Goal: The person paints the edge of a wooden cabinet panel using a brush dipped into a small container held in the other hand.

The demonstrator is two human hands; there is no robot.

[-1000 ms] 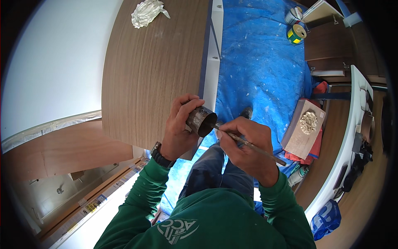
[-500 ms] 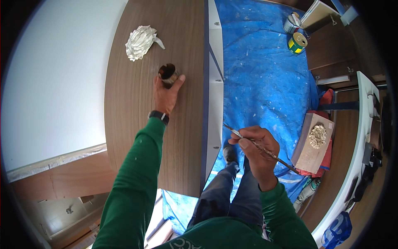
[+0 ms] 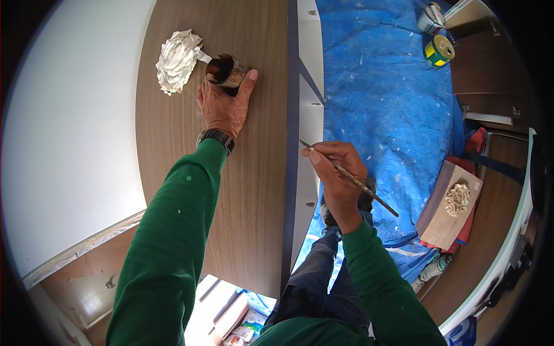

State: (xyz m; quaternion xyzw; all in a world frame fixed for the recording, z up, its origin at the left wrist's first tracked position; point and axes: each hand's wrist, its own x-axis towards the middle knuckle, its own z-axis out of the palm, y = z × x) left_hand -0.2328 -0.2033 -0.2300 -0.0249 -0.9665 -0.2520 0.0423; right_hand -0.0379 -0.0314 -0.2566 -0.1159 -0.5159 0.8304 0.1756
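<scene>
On the brown wood-grain surface [image 3: 248,190], my left hand [image 3: 224,109] is wrapped round a small round pot [image 3: 232,74], its inside dark brown and its outer wall stained. Close to the pot's left lies a cream-white ruffled ornament [image 3: 177,60], shaped like layered petals, with a small pale tail touching or nearly touching the pot. My right hand [image 3: 339,170] pinches a thin, paint-spotted paintbrush [image 3: 369,190] by the front of its handle. The brush tip points up and left, near the surface's right edge, apart from the pot.
A blue tarp [image 3: 375,98] covers the floor on the right. On it stand a green-yellow can [image 3: 438,51] and a white can [image 3: 430,20]. Another ruffled ornament [image 3: 457,199] rests on a wooden box [image 3: 441,228]. A white wall [image 3: 75,127] borders the left side.
My left hand and the pot have moved forward and left, closer to the ornament. My right hand has brought the paintbrush up and left, toward the wood surface's edge.
</scene>
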